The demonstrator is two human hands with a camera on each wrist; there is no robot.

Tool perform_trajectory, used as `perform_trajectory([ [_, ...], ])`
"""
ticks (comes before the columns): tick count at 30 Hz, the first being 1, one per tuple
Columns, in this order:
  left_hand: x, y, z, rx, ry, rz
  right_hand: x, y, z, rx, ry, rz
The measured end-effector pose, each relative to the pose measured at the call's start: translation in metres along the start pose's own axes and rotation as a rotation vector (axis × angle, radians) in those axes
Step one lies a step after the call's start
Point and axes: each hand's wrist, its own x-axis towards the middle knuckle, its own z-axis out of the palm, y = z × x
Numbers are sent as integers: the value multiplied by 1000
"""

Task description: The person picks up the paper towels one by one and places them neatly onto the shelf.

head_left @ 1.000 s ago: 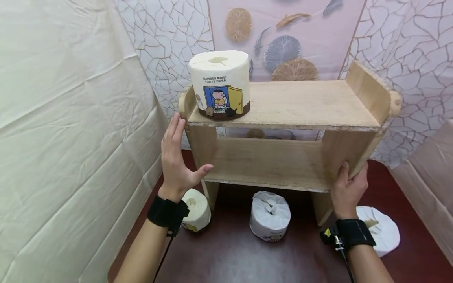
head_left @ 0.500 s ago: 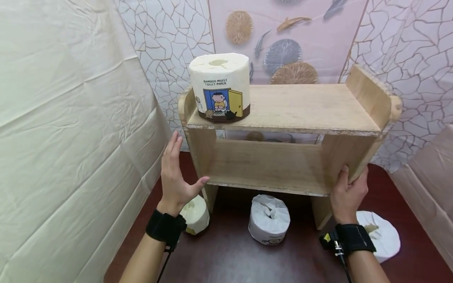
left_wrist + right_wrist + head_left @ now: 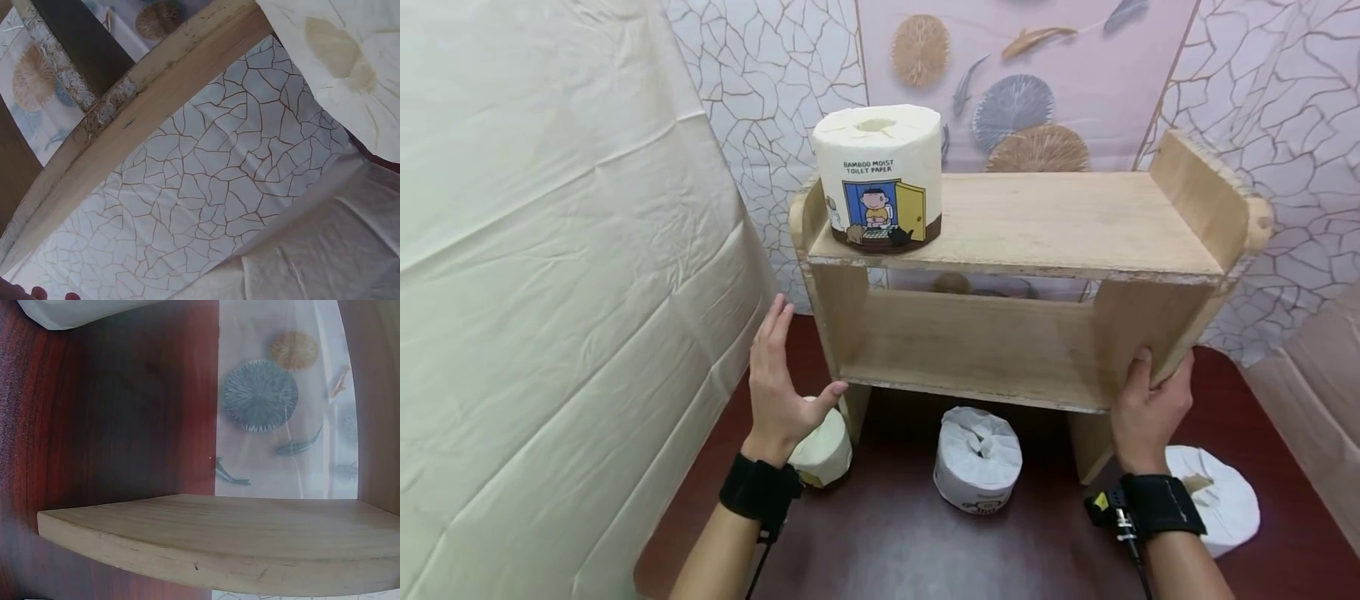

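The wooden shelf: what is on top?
On top of the wooden shelf, one toilet roll stands upright at the left end. It hides the wood beneath and just behind it, so anything small there cannot be seen.

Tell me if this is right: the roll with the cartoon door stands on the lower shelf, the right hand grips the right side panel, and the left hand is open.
Wrong shelf: the head view shows the roll with the cartoon door on the top shelf. The right hand does grip the right side panel, and the left hand is open.

Rough-edged matt wood shelf (image 3: 1082, 221), 4 paper-wrapped rolls (image 3: 976, 475), glossy tabletop (image 3: 917, 550).
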Motion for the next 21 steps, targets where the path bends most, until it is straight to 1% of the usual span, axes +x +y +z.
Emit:
perform_trajectory([
  [3,-3,-2,-1,-2,4,-1,-1,-3,1,-1,-10,8],
  [6,-9,-3,-2,-6,8,-11,-1,-5,1,15,-7,-8],
  [10,-20,-4,1,-15,12,-41,2,-5,1,32,-3,-34],
  [15,-35,-5,4,-12,7,-67,2,-1,2,33,-2,-17],
  [17,-41,-5,4,-7,-1,-77,1,1,2,31,-1,-7],
  [21,-52,-5,3,1,-39,-116,-1,5,0,31,-12,-20],
])
